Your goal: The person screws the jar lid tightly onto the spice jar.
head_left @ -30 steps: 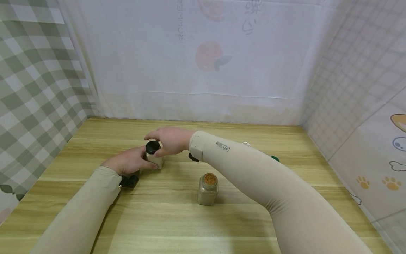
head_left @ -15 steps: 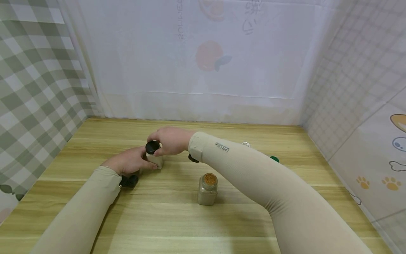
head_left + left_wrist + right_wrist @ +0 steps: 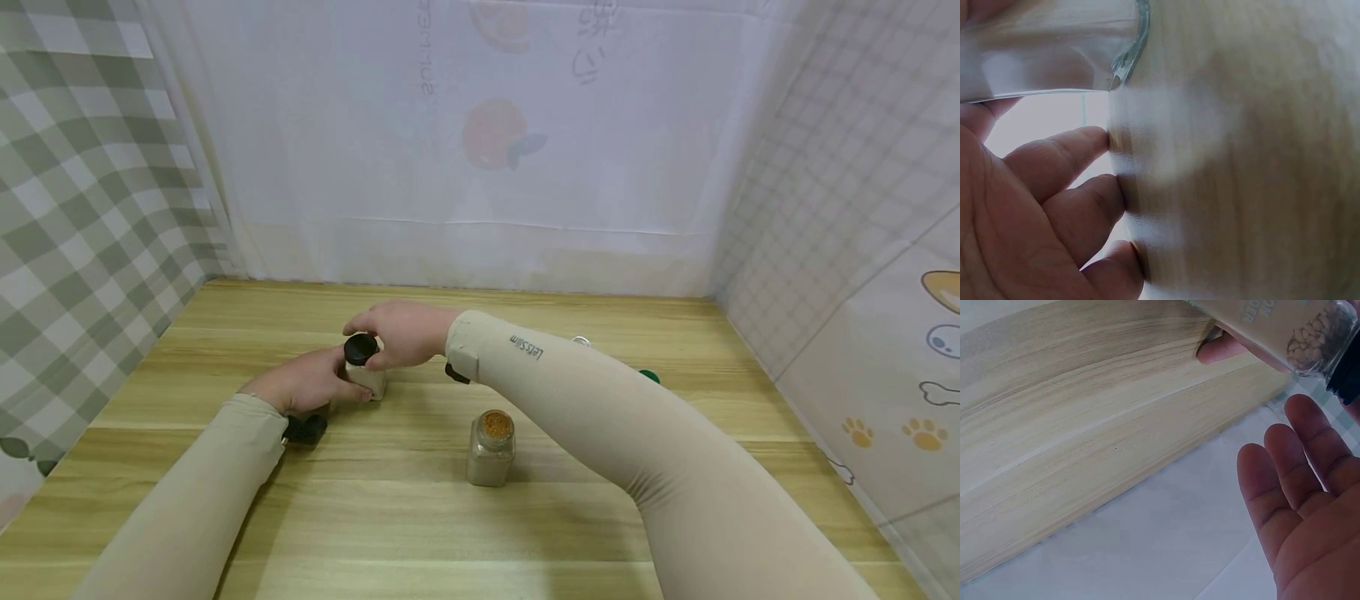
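A square glass spice jar (image 3: 369, 382) with a black lid (image 3: 361, 349) stands upright on the left part of the table. My left hand (image 3: 311, 381) grips its body low down, thumb along the near side. In the left wrist view the glass base (image 3: 1054, 56) meets the table, and several fingertips (image 3: 1100, 137) touch the wood beside it. Over the top, my right hand (image 3: 408, 332) holds the lid between thumb and forefinger. The right wrist view shows pale chunky contents (image 3: 1309, 344) below the dark lid (image 3: 1346, 378), with the other right fingers (image 3: 1260, 475) stretched out.
A second glass jar (image 3: 491, 458), lidless and showing orange-brown spice at its mouth, stands at the table's middle. Behind my right forearm a green round thing (image 3: 649, 376) and a silvery rim (image 3: 581, 341) peek out. A white curtain (image 3: 465, 250) hangs along the back edge.
My right forefinger drew in around the lid half a second ago and now reaches further out again. The left hand and both jars stay where they were.
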`<action>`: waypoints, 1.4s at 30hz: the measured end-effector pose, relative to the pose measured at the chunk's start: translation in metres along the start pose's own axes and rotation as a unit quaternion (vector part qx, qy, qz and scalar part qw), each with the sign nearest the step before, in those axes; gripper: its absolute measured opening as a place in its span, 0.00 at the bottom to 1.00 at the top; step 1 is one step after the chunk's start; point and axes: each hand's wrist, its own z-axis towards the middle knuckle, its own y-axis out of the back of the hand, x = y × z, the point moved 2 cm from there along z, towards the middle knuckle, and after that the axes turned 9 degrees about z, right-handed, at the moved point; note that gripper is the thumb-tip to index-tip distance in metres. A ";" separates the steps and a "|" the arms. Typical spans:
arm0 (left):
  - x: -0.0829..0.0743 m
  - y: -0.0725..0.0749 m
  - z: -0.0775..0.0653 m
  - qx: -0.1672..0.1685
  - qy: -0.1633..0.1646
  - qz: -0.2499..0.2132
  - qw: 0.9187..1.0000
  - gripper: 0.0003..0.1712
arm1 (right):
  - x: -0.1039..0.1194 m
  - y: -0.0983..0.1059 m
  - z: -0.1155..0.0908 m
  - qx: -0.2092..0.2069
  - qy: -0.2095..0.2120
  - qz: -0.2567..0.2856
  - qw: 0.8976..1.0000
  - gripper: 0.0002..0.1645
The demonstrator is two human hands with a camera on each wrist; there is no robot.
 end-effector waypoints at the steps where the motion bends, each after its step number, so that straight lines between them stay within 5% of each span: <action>1: 0.000 0.000 0.000 0.001 0.002 0.000 1.000 0.41 | 0.000 0.000 0.000 0.000 0.002 -0.002 1.000 0.36; 14: -0.001 0.001 -0.001 -0.001 0.002 -0.009 1.000 0.32 | 0.004 0.000 -0.001 -0.008 -0.009 -0.007 1.000 0.27; 22: -0.002 0.001 -0.002 -0.004 0.003 0.004 1.000 0.42 | 0.001 0.000 -0.001 0.001 -0.008 0.007 1.000 0.40; 31: -0.003 0.001 -0.002 -0.002 -0.002 0.006 1.000 0.44 | 0.000 0.000 0.000 0.001 0.011 0.010 1.000 0.27; 42: -0.002 0.000 -0.002 -0.003 -0.002 0.006 1.000 0.36 | 0.002 -0.001 -0.001 -0.009 -0.007 0.004 1.000 0.30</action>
